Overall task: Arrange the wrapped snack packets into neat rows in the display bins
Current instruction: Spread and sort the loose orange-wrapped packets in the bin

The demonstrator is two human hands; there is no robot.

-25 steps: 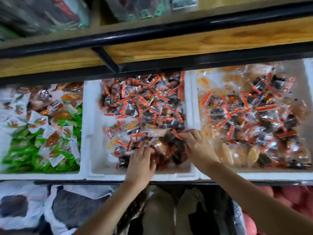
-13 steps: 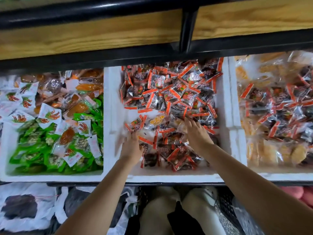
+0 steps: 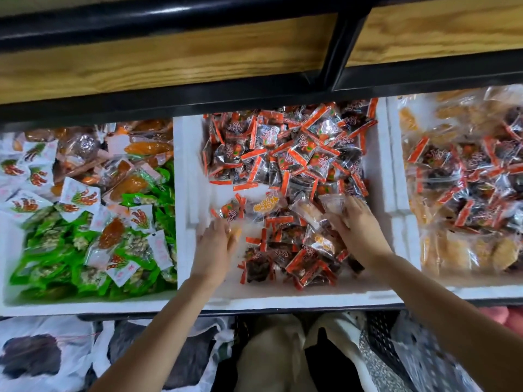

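Both hands reach into the middle white foam bin (image 3: 283,300), where red-edged packets (image 3: 297,154) lie heaped. The left hand (image 3: 213,247), blurred, rests flat over an orange packet (image 3: 235,232) near the bin's left wall. The right hand (image 3: 358,230) pinches a clear packet (image 3: 331,203).

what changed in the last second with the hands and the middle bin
The left hand moved from the front middle of the white foam middle bin to its left side, resting flat beside a small orange packet. The right hand came off the bin's right wall onto clear packets of pale snacks; grip unclear. The red-edged packets stay heaped, not in rows.
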